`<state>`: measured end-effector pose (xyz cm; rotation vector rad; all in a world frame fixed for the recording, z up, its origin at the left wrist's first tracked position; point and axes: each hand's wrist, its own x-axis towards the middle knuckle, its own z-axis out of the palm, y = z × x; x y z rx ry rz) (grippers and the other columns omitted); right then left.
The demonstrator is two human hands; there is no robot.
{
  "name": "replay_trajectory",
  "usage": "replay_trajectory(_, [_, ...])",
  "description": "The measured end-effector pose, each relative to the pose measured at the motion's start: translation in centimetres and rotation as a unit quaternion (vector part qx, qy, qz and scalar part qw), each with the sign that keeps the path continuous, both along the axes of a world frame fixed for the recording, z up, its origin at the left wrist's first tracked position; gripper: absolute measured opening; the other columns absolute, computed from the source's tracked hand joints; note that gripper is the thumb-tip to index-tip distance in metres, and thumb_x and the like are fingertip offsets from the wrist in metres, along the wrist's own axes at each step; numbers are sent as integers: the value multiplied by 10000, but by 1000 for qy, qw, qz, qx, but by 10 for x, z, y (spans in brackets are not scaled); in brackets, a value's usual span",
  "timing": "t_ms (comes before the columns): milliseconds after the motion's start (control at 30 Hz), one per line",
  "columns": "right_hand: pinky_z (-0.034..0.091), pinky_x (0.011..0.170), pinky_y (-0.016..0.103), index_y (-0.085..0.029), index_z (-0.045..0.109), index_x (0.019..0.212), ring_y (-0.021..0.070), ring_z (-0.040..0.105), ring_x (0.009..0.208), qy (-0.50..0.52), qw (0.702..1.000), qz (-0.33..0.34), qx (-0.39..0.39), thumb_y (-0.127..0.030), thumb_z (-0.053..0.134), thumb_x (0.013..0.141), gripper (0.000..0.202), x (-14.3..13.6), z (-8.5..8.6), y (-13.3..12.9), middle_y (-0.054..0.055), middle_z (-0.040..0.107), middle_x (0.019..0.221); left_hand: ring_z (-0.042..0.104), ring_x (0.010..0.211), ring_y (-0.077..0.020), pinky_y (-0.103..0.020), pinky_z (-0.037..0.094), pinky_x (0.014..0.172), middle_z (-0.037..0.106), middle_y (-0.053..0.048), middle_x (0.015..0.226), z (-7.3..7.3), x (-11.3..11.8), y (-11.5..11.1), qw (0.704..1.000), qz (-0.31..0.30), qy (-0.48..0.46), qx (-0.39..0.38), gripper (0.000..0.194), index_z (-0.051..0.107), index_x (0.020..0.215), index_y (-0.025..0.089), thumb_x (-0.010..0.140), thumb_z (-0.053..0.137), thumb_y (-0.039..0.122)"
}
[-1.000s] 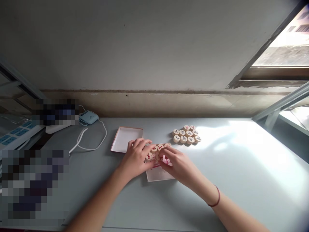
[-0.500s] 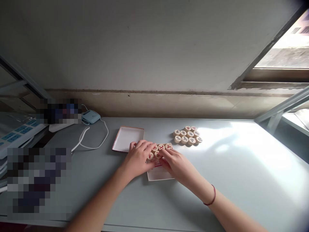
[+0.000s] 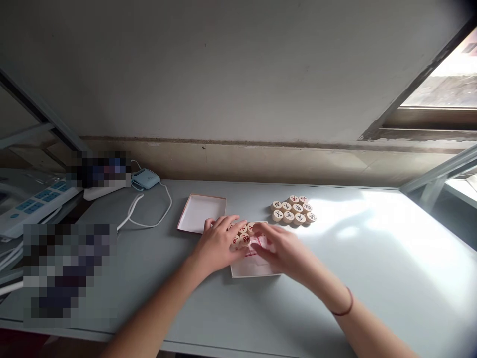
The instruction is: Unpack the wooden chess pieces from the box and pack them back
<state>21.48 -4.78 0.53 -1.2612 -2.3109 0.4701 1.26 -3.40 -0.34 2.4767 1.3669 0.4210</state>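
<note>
The left hand curls over the left end of the box, probably to steady it and brace the red-marked pieces in their rows; I cannot tell whether it grasps any. The right hand looks released, thumb and forefinger parted over pink print inside the box; its knuckles mask the far-right corner; 10 pieces stand grouped beyond, perhaps for easy reach; the left fingers cover a corner of the shallow lid.
</note>
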Motion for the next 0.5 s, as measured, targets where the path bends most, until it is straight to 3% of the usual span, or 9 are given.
replay_trajectory(133, [456,534,268,-234,568,943,141,603,582,62,990,-120,-31,-392,526,884,174,38,27,24,41,693,868,515,1195,-294,-494,349,981,511,-112,1379,6,8,3,1000,-2,20,-4,551,514,1319,267,827,600,500])
replay_trajectory(233, [441,504,255,-216,597,916,148,618,606,85,964,-247,-39,-438,548,836,241,64,38,50,63,702,947,527,1179,-293,-497,346,979,521,-118,1367,7,16,6,999,3,40,-1,538,507,1324,254,842,593,477])
replay_trajectory(333, [454,582,268,-201,621,936,166,638,696,30,950,-308,-43,-399,543,814,245,80,34,77,71,699,1019,536,1163,-283,-473,355,959,566,-99,1318,4,23,6,999,8,43,14,490,521,1304,248,844,605,396])
replay_trajectory(500, [434,641,288,-183,656,981,206,631,799,-124,947,-286,-76,-387,544,795,298,87,10,108,80,695,1042,564,1098,-249,-436,359,918,627,-68,1230,-2,25,1,999,2,44,27,426,525,1279,246,859,584,283])
